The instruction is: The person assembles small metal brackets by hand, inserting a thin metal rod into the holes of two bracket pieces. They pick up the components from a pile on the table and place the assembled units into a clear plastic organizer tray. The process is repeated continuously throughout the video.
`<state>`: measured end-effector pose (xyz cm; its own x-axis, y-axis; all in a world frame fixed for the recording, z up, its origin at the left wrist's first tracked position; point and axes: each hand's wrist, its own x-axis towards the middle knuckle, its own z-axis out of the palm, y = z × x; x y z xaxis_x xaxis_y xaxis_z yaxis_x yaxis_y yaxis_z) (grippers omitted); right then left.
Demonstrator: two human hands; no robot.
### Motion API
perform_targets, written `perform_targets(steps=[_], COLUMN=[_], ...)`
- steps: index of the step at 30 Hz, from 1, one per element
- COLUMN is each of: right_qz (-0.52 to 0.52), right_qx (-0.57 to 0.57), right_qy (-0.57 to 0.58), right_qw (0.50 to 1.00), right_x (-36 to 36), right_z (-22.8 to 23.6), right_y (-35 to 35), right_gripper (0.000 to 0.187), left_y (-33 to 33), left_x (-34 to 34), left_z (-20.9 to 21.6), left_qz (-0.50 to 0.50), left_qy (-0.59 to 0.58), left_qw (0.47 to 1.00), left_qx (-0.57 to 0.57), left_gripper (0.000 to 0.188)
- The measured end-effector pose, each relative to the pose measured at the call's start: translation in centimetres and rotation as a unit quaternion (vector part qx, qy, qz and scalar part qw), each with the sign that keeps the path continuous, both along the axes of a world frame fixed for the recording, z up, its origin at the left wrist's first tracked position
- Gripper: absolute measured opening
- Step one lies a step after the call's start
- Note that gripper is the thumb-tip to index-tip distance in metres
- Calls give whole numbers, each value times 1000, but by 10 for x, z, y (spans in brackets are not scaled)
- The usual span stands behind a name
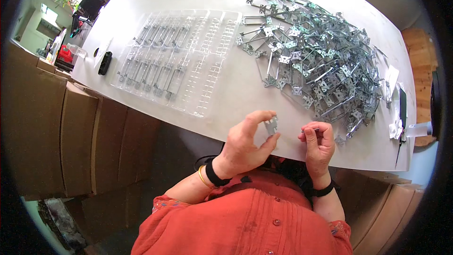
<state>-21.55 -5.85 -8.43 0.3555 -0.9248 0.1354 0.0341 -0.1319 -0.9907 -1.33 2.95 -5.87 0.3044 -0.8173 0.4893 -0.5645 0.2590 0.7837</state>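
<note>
My left hand (246, 140) pinches a small flat metal bracket (272, 125) between thumb and index finger, just above the table's near edge. To its right, my right hand (319, 145) is closed in a pinch on something thin at its fingertips, too small to make out. Beyond both hands lies a large heap of silvery metal brackets (325, 61), many with plates joined by thin rods. A clear plastic tray (204, 106) lies to the left, with several of the metal pieces (165, 78) set in rows in its left part.
The white table (226, 125) has a curved near edge. A black oblong object (105, 63) lies left of the tray. White paper (391, 80) and a long dark tool (402, 108) lie at the right edge. Cardboard boxes (78, 137) stand at the left below the table.
</note>
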Motion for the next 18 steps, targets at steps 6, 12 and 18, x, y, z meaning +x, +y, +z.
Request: perform_targets(steps=[6, 12, 18], right_qz=[-6, -1, 5], right_qx=[-13, 3, 4], right_qy=[22, 9, 9], right_qw=[1000, 1000, 1000], right_x=[1, 3, 2], right_z=[2, 2, 2], right_y=[1, 1, 1], right_gripper=[11, 12, 12], left_y=[24, 34, 23], left_x=[19, 20, 18], left_z=[-10, -23, -11], left_qz=[-20, 11, 87], left_qy=[139, 167, 24], left_qw=[985, 973, 984], left_qx=[96, 158, 151], left_gripper=[51, 44, 32])
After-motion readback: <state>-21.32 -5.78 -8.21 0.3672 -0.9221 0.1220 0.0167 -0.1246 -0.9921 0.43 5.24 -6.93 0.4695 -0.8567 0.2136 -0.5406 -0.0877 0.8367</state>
